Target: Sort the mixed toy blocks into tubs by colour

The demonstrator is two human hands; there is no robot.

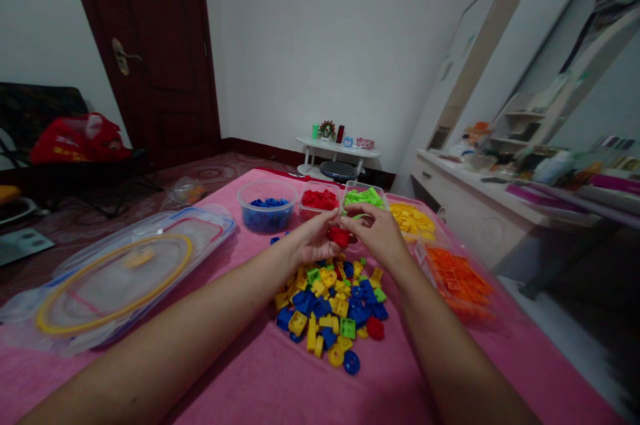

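My left hand [313, 242] and my right hand [377, 232] meet above a pile of mixed plastic blocks [333, 308], blue, yellow, green and red, on a pink cloth [260, 378]. Both hands pinch one red block [340, 236] between their fingertips. Just beyond the hands stand a round tub of blue blocks [267, 206], a clear box of red blocks [320, 199] and a clear box of green blocks [365, 196].
Yellow blocks [411, 218] and a container of orange blocks [457, 278] lie at the right. Clear lids with coloured rims [125, 272] rest at the left. Behind are a dark door [150, 45], a small white table [337, 148] and a cluttered desk [500, 185].
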